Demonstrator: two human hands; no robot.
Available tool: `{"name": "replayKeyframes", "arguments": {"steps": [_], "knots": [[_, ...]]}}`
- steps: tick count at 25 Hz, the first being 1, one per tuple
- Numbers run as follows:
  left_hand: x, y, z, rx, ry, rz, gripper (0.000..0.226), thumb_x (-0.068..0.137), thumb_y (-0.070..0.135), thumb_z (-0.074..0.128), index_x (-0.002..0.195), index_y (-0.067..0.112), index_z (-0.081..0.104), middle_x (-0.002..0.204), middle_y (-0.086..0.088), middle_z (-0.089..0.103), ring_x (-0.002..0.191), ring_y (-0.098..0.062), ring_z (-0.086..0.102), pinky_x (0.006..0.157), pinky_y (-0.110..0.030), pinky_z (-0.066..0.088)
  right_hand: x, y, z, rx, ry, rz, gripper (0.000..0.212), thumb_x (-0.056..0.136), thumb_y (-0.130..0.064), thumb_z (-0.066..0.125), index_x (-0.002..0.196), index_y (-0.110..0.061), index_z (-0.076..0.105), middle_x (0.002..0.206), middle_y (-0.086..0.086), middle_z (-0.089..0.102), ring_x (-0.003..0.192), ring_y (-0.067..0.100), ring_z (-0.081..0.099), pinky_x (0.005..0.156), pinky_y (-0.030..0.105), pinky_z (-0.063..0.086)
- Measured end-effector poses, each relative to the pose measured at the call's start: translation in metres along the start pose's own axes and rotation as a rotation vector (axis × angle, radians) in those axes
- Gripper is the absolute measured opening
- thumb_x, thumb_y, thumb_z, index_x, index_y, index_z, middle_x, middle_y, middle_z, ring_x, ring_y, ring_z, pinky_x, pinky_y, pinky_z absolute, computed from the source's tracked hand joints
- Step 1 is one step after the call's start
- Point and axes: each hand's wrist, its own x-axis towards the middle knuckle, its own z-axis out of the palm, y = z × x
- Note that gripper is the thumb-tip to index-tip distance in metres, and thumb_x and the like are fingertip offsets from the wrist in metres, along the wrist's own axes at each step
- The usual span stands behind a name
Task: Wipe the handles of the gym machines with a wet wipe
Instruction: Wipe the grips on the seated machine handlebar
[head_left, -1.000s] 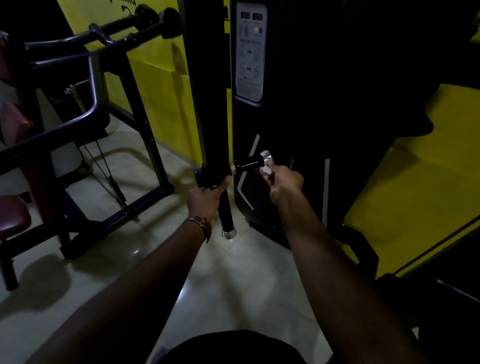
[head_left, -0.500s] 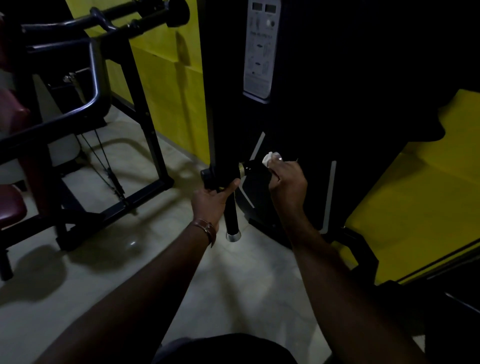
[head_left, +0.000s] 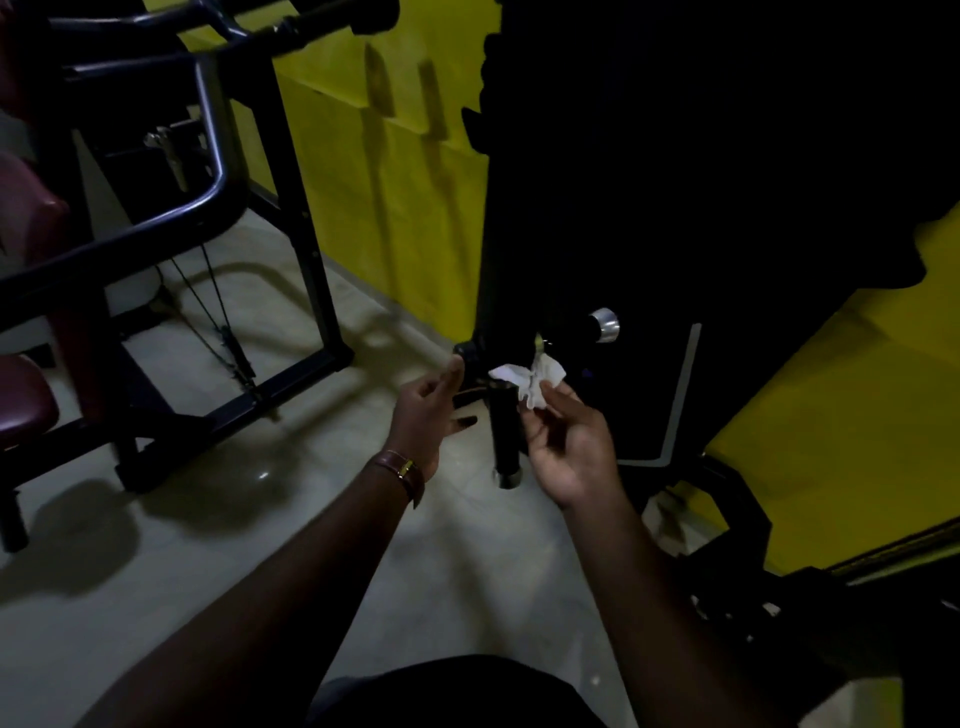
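Note:
A crumpled white wet wipe (head_left: 531, 378) is pinched between the thumb and fingertips of my right hand (head_left: 569, 444), palm turned up. It hangs just in front of the black vertical handle (head_left: 506, 436) with a silver end cap. A second, short black handle (head_left: 582, 328) with a silver cap sticks out to the right above the wipe. My left hand (head_left: 427, 413) hovers just left of the vertical handle with fingers loosely spread, touching nothing. Both handles belong to a tall black machine (head_left: 675, 208).
Another gym machine (head_left: 208, 171) with dark bent bars, a cable and maroon pads (head_left: 23, 405) fills the left side. Its black base frame (head_left: 291, 384) lies on the pale floor. A yellow wall (head_left: 384, 197) runs behind; a black frame part (head_left: 727, 519) sits low right.
My left hand has let go of the vertical handle and opened. My right hand has come off the short handle with the wipe and dropped lower, palm up. The view has moved closer.

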Motion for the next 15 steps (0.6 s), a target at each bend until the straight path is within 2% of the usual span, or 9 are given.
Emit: {"name": "replayKeyframes", "arguments": {"steps": [2, 5, 8, 11, 15], "knots": [[0.002, 0.009, -0.030, -0.017, 0.053, -0.017, 0.082, 0.074, 0.069, 0.055, 0.104, -0.006, 0.067, 0.102, -0.025, 0.070, 0.095, -0.034, 0.070, 0.082, -0.049, 0.056, -0.014, 0.030, 0.025, -0.001, -0.050, -0.013, 0.031, 0.072, -0.005, 0.071, 0.102, -0.003, 0.064, 0.090, 0.011, 0.065, 0.070, 0.013, 0.065, 0.056, 0.017, 0.052], [0.004, 0.033, -0.087, -0.021, 0.070, -0.030, 0.075, 0.081, 0.062, 0.060, 0.096, -0.011, 0.066, 0.100, -0.037, 0.064, 0.084, -0.038, 0.066, 0.069, -0.040, 0.058, -0.024, 0.077, 0.069, -0.175, -0.043, -0.186, 0.026, 0.077, -0.004, 0.067, 0.102, 0.000, 0.065, 0.085, 0.011, 0.070, 0.070, 0.017, 0.067, 0.061, 0.024, 0.055], [0.006, 0.059, -0.154, 0.004, 0.025, 0.002, 0.072, 0.083, 0.059, 0.062, 0.099, -0.012, 0.066, 0.095, -0.032, 0.068, 0.084, -0.038, 0.067, 0.068, -0.038, 0.056, -0.007, 0.137, 0.119, -0.430, -0.023, -0.270, 0.010, 0.079, -0.001, 0.071, 0.087, -0.006, 0.068, 0.079, 0.008, 0.072, 0.072, 0.018, 0.068, 0.067, 0.030, 0.055], [0.005, 0.084, -0.219, 0.000, 0.034, 0.078, 0.062, 0.086, 0.053, 0.061, 0.095, -0.008, 0.069, 0.090, -0.027, 0.069, 0.080, -0.035, 0.067, 0.065, -0.036, 0.055, 0.019, 0.203, 0.162, -0.535, 0.031, -0.260, 0.011, 0.081, -0.001, 0.074, 0.090, -0.006, 0.073, 0.083, 0.010, 0.074, 0.076, 0.020, 0.071, 0.069, 0.033, 0.054], [-0.002, 0.111, -0.292, -0.024, 0.113, 0.160, 0.040, 0.082, 0.034, 0.075, 0.094, -0.003, 0.069, 0.089, -0.020, 0.069, 0.078, -0.030, 0.067, 0.060, -0.034, 0.055, 0.032, 0.271, 0.204, -0.611, -0.008, -0.277, 0.015, 0.082, 0.001, 0.072, 0.096, -0.006, 0.074, 0.087, 0.010, 0.076, 0.084, 0.024, 0.073, 0.076, 0.034, 0.058]]}}
